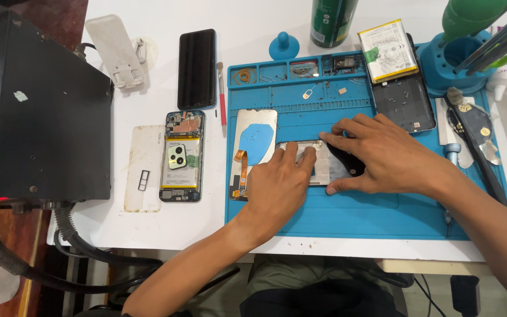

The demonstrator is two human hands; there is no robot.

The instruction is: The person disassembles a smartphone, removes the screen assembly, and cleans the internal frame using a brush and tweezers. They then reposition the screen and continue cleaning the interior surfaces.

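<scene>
Both hands lay on a flat silvery phone panel (323, 167) near the middle of the blue repair mat (347, 217), which serves as the landmark here. The left hand (277, 185) pressed down on the panel's left end with its fingers (291, 154) spread flat, not curled around anything; the right hand (377, 155) covered the right end, fingers extended and the thumb along the near edge, pinning the piece rather than gripping it. A dark part showed under the right palm, too hidden to identify. On the mat's left portion, just beside the left hand, lay a separate display panel (254, 147) with a blue film patch and an orange flex cable hanging from it. At the mat's far right corner sat a dark rear housing (405, 105) with a yellow-edged battery (387, 50) resting partly on it, and small screws and parts lay in the mat's far trays. Off the mat's left edge, on the white tabletop (148, 235), an opened phone (182, 155) showed its battery and camera block, and a dark phone (196, 67) lay beyond it. Judging by this, the teardown looked well advanced: housing, battery and screen were already apart, while the panel under the hands seemed still unfinished, and nothing appeared reassembled.
</scene>
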